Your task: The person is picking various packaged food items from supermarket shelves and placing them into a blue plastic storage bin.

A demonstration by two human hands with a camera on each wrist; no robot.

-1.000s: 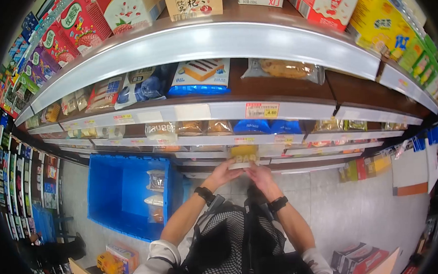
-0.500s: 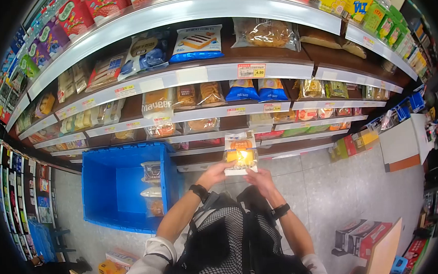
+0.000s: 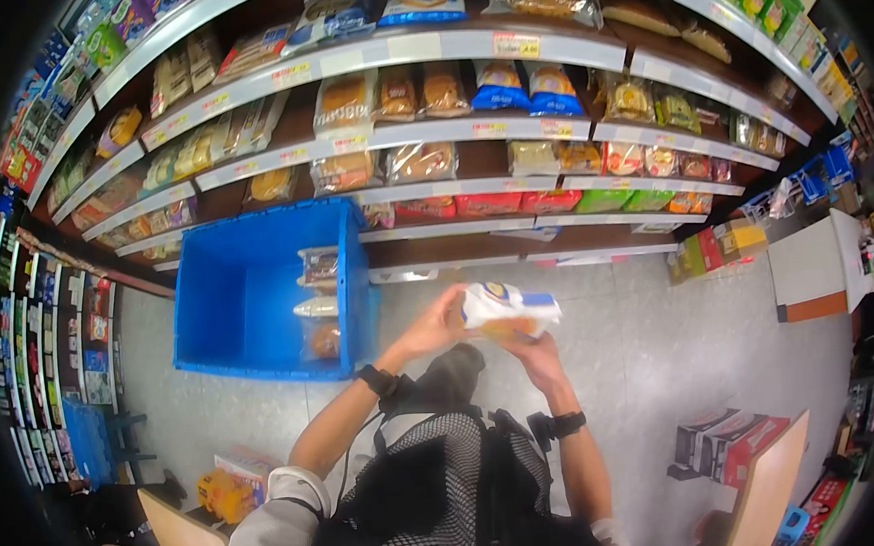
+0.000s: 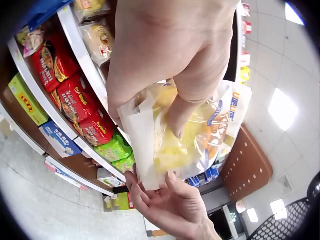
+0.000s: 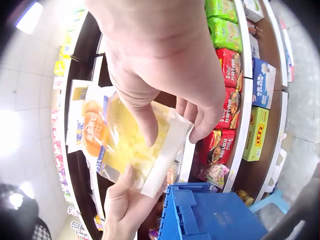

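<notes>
Snack packet (image 3: pixel 511 308), left hand (image 3: pixel 432 327) pinching one end, right hand (image 3: pixel 534 353) gripping the other

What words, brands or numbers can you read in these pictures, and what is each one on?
No text reads clearly.
Blue lettering on the snack packet: too blurred.
Figures on the shelf price tags: too small.
Yellow print on the red packets: blurred.
Print on the floor boxes: unreadable.
</notes>
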